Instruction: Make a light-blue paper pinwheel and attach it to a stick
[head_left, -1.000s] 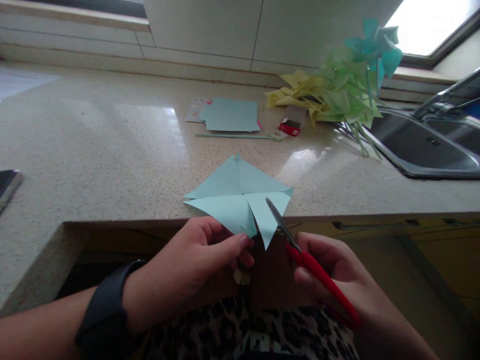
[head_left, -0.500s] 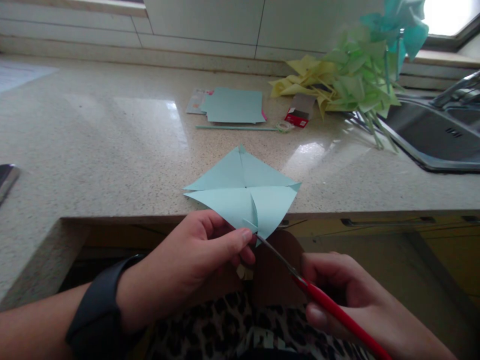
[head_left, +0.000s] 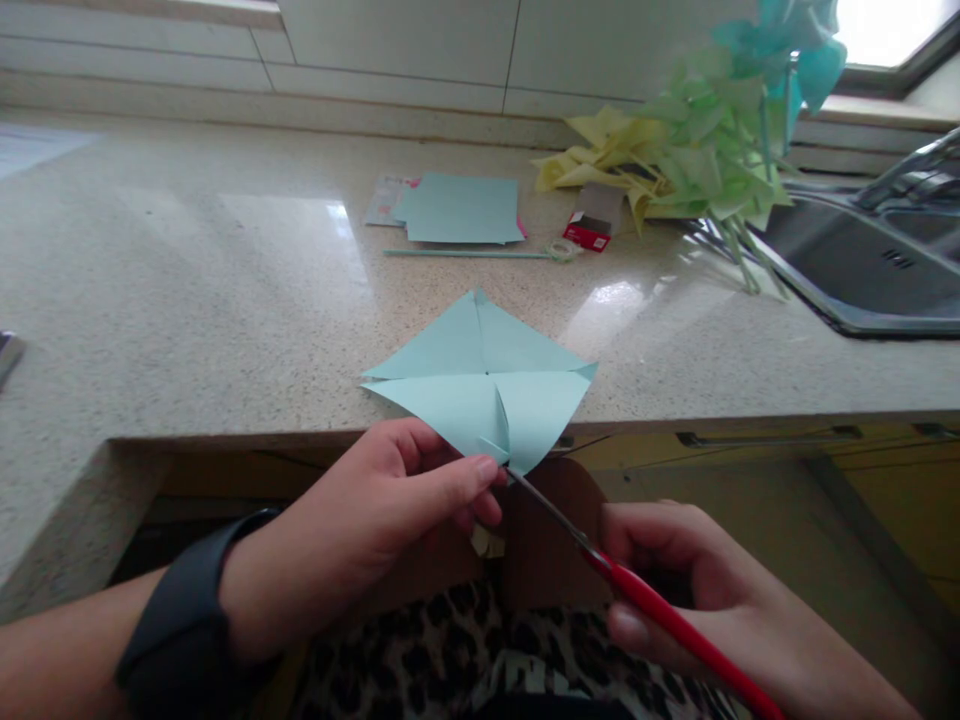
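A light blue square of paper (head_left: 450, 345), slit from its corners toward a small dark dot at its middle, lies partly over the counter's front edge. My left hand (head_left: 420, 490) pinches its near corner between thumb and fingers. In my right hand (head_left: 682, 580) is a pair of scissors (head_left: 645, 590) with red handles. The tip of the scissors touches the paper's near corner, just beside my left thumb. A small curled flap of the paper stands up there. Whether the blades are apart cannot be made out.
Behind the paper lie a stack of blue sheets (head_left: 463, 208), a thin blue stick (head_left: 465, 253), a tape roll (head_left: 562, 250) and a red box (head_left: 590, 228). Yellow, green and blue paper pinwheels (head_left: 705, 140) rest at the back right, beside a steel sink (head_left: 847, 280).
The whole view has shifted slightly. Both hands, the scissors and the paper keep nearly the same places relative to one another.
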